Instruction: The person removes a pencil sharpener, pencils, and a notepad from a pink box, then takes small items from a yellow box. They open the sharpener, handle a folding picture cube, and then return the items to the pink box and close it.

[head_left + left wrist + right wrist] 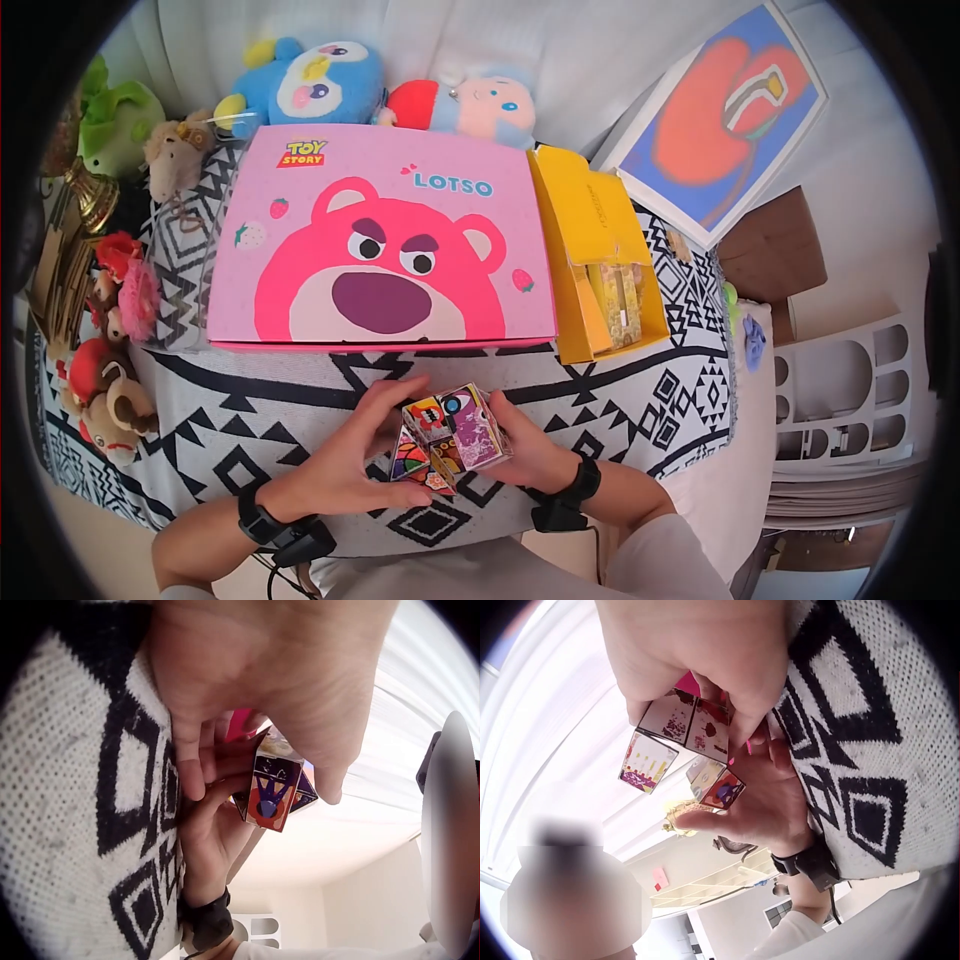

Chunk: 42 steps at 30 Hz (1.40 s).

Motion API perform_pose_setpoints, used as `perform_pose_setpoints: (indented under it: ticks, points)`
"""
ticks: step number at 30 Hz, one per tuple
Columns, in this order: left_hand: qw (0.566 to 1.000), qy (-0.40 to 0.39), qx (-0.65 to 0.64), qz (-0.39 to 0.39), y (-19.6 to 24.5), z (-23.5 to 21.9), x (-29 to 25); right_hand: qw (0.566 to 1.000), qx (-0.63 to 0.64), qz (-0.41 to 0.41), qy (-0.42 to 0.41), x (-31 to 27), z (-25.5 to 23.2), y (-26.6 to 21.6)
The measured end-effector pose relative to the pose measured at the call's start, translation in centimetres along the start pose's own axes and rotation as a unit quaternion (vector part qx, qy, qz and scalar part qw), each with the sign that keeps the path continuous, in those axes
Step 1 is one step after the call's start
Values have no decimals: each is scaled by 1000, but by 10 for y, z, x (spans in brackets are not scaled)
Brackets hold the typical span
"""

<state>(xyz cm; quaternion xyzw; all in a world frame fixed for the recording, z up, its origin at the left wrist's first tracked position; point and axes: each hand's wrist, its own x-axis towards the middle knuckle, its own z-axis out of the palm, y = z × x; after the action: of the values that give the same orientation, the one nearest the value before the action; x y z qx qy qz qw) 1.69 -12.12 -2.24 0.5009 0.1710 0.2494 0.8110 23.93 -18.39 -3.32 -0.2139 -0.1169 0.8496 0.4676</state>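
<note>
A small folding cube of printed blocks is held between both hands over the patterned cloth, its blocks partly unfolded with gaps between them. The left hand lies along its left side, thumb at the lower edge and fingers behind. On the other side the right hand grips the block with a purple and white face. In the left wrist view a red and purple block face shows below the left hand. The right wrist view shows the right hand pinching white, red-spotted blocks.
A pink bear box lies just beyond the hands, with an open yellow box at its right. Plush toys sit behind and along the left. A framed picture leans at the back right. Black-and-white cloth covers the surface.
</note>
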Motion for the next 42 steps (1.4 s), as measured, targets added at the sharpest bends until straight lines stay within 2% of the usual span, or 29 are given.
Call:
perform_pose_setpoints:
  ticks: [2,4,6,7,8,9,10,11,12,14,16,18,23,25,26,28,29,31,35,38,40,41,42]
  points:
    - [1000,11,18,-12,3,-2,-1,998,-58,10,-2,3,3,-1]
    - [999,31,-4,-26,0,-3,-1,999,-50,17,-11,4,9,-3]
    - [999,-4,48,4,-3,-9,0,993,-120,11,2,5,15,-8]
    - [998,-3,57,11,-5,-10,0,991,-128,19,37,4,18,-11]
    - [996,-4,85,30,-7,-11,1,992,-124,20,27,5,20,-14]
    - [993,-10,113,25,-5,-10,-1,961,-274,-29,32,2,23,-15]
    - [990,-17,141,23,-1,-9,0,904,-419,-81,36,3,23,-15]
    - [990,-14,136,33,-2,-6,2,879,-457,-132,32,5,21,-9]
    - [991,-11,130,40,-4,-4,1,883,-450,-129,28,6,21,-5]
    - [987,-10,154,43,-5,-3,2,771,-605,-199,16,6,22,-4]
    - [981,-8,181,69,-7,-4,2,778,-595,-204,16,7,22,-4]
    - [981,1,186,62,-4,-3,1,769,-604,-211,14,6,21,-5]
    - [983,8,176,54,-4,-3,2,779,-590,-215,5,6,16,-3]
    - [981,10,185,53,-4,-5,1,744,-632,-215,-4,5,20,-8]
    - [987,23,151,54,-6,-3,0,761,-609,-220,35,4,20,-3]
    - [991,28,120,52,-8,-2,-1,824,-513,-233,54,5,17,3]
    - [992,32,115,40,-6,-3,-1,823,-514,-237,53,6,17,-2]
    - [994,39,106,11,2,-1,0,756,-626,-193,0,3,16,-11]
    - [992,29,120,-17,0,-3,-1,780,-596,-193,14,3,11,-9]
    - [996,-4,89,-26,6,-5,0,788,-582,-199,10,3,8,-11]
    - [991,7,-120,-55,7,-5,1,807,-557,-194,25,2,6,-11]
    - [991,5,-118,-56,7,-5,0,807,-556,-196,26,1,9,-9]
    - [992,-2,-121,-46,6,-7,2,826,-525,-198,45,2,15,-8]
